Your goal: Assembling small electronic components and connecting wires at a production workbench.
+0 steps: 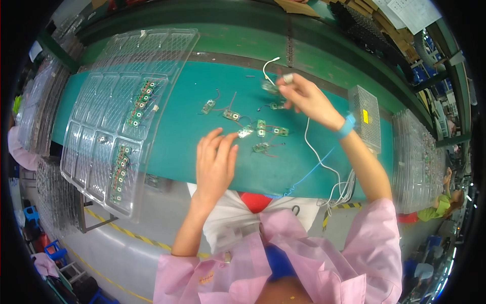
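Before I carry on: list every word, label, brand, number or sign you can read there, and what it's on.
No text here is legible enough to quote.
Yellow label on the perforated metal box: too small to read.
White papers at upper right: print too small.
Orange marking on the pink smock: too blurred.
Circuit boards on the table: any markings too small.

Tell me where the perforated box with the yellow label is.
In the head view, the perforated box sits at the right end of the green tabletop, between the blue wristband and the stacked clear trays.
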`<state>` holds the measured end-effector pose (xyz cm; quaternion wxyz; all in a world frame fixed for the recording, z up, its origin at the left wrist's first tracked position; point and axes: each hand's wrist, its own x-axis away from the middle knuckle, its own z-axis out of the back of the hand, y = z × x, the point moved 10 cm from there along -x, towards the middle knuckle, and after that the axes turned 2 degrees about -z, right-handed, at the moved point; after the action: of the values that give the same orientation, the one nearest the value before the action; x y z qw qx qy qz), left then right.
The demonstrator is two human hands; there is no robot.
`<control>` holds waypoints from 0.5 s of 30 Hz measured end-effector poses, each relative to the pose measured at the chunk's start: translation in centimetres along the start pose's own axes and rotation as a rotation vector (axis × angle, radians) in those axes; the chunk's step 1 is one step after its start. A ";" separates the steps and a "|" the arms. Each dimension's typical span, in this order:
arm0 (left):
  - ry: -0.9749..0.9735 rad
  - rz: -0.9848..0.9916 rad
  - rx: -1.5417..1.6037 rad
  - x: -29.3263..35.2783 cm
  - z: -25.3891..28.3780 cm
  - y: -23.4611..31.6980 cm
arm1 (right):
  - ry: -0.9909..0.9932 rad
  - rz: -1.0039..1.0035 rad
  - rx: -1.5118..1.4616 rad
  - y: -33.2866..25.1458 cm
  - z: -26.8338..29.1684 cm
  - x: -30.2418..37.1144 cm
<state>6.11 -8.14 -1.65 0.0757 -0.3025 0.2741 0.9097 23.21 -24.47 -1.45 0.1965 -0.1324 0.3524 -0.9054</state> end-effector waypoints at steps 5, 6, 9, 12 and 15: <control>0.019 0.045 0.034 0.4 0.4 -0.5 | 0.237 0.149 0.311 -1.3 0.3 -1.8; 0.027 0.049 0.050 0.4 0.4 -0.5 | 0.233 0.161 0.413 -0.2 -0.2 -2.3; 0.042 0.060 0.078 0.7 0.6 -0.6 | 0.230 0.088 0.412 1.9 0.6 -2.4; 0.066 0.068 0.195 0.8 1.0 -0.8 | 0.225 0.002 -0.044 0.1 3.1 0.7; -0.023 0.197 0.439 1.0 0.5 -0.3 | 0.238 0.100 -0.387 -3.5 3.2 5.7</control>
<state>5.16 -7.61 -2.08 0.0538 -0.2403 0.4924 0.8348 18.41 -26.53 3.88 0.1692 -0.0421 0.5461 -0.8194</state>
